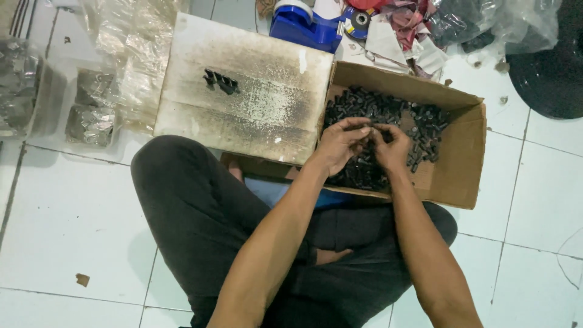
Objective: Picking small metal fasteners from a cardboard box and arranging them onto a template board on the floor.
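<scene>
White tile floor (73, 212) runs under everything, and at the far left clear plastic bags (91, 115) of greyish, foil-like contents lie on it. Next comes a flat, soot-stained cardboard slab (255, 103), with a short row of joined black parts (220, 81) standing on it near its middle. The person sits cross-legged in dark trousers (200, 212), knees spread below the slab.

Right of the slab, an open brown cardboard box (461, 164) holds a heap of small black parts (419, 121), well apart from the row on the slab. Both hands meet over this heap. The left hand (340, 146) has its fingertips drawn together around what seems to be one of the black parts, though the piece is too small and dark to make out clearly. The right hand (392, 149) faces it, fingertips touching the same spot, pinched in against the left.

Behind the box sit a blue tape dispenser (303, 24), crumpled paper scraps (413, 30) and clear plastic wrap (516, 21); a dark round object (552, 67) lies at the far right.
</scene>
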